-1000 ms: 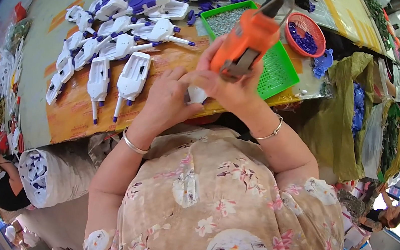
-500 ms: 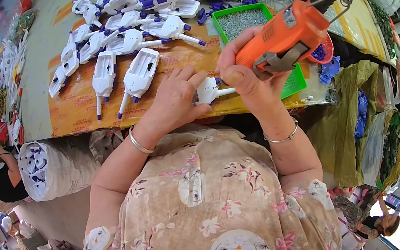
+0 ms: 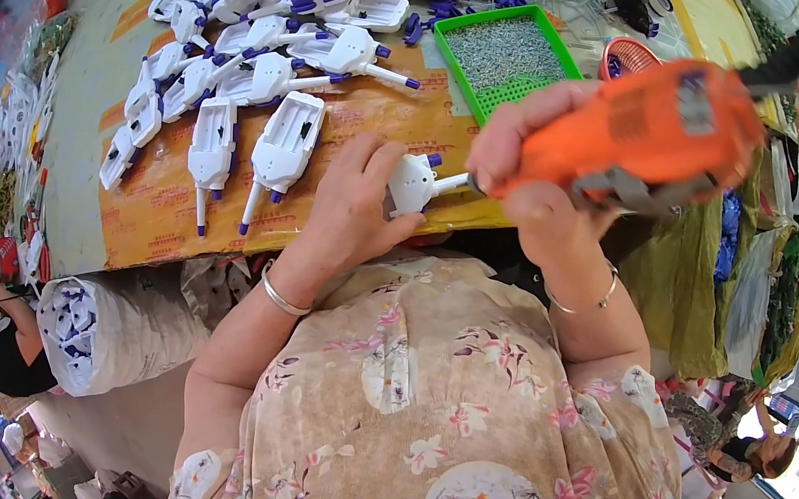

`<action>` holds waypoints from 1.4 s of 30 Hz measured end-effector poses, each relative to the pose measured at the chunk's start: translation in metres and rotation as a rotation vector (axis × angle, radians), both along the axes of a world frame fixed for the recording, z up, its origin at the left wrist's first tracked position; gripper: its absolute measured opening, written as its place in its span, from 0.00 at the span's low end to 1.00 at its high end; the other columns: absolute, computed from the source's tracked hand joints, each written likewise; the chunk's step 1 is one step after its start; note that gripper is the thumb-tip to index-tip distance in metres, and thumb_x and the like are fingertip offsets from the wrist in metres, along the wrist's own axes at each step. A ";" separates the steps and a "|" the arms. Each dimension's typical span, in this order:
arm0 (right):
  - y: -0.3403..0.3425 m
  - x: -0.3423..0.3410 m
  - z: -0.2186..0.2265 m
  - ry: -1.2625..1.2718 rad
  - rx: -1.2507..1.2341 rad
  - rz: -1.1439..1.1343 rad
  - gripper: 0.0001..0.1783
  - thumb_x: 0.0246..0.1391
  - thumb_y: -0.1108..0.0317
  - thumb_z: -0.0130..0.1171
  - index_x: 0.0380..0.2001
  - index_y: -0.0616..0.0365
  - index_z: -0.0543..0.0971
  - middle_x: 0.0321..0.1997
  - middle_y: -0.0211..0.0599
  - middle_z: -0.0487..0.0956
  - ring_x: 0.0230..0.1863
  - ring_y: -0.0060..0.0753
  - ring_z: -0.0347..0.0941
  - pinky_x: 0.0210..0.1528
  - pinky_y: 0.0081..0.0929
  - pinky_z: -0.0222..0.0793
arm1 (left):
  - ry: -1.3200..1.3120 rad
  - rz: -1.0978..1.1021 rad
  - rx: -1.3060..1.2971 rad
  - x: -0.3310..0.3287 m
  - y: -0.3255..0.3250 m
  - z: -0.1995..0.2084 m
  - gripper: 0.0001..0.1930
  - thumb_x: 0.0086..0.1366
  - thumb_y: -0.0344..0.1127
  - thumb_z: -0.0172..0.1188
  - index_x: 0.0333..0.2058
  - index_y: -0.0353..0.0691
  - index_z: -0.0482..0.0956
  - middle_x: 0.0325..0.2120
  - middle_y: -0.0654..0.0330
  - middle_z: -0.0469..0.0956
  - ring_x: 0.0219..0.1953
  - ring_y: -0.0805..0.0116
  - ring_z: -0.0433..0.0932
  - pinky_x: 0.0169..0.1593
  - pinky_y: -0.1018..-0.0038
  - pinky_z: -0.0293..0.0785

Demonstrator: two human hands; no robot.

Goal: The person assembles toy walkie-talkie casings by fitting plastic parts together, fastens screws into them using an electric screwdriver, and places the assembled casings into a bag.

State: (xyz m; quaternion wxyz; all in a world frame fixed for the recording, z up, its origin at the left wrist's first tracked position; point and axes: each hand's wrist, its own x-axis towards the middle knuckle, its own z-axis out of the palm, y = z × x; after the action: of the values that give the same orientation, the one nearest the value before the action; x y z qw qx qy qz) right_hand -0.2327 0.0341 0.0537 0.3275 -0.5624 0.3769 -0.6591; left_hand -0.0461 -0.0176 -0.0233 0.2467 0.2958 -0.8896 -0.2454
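My right hand (image 3: 550, 179) is wrapped round an orange electric screwdriver (image 3: 657, 132), tilted so that its tip points left, close to the stem of a white plastic part (image 3: 412, 187). Whether the tip touches the part I cannot tell. Over the other end of that part lies my left hand (image 3: 356, 198), with fingers and thumb round it against the table edge. The part has a purple knob on its far side. Left of my left hand, similar white parts (image 3: 287, 139) with purple tips lie face up.
A green tray (image 3: 506, 52) of small screws stands ahead of my right hand, a red basket (image 3: 631, 56) beyond it. Many white and purple parts are heaped at the far left of the table (image 3: 89, 158). A sack (image 3: 125, 340) of parts stands below; other people work at both sides.
My right hand has swung the screwdriver from upright to nearly level, its body moving right and its tip coming down toward the white part's stem. My left hand has barely moved.
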 end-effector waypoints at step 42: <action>0.023 0.002 0.001 -0.225 0.173 0.005 0.30 0.36 0.58 0.76 0.36 0.58 0.67 0.25 0.34 0.72 0.24 0.25 0.68 0.29 0.25 0.68 | 0.330 0.163 0.905 0.034 -0.013 0.035 0.20 0.50 0.32 0.70 0.41 0.28 0.78 0.29 0.63 0.79 0.32 0.78 0.76 0.38 0.78 0.74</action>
State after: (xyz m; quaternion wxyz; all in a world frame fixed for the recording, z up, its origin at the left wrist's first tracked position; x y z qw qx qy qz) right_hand -0.2310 0.0569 0.0552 0.4164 -0.4555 0.3919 -0.6823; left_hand -0.0122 -0.0310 0.0116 0.2495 0.3994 -0.6164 -0.6311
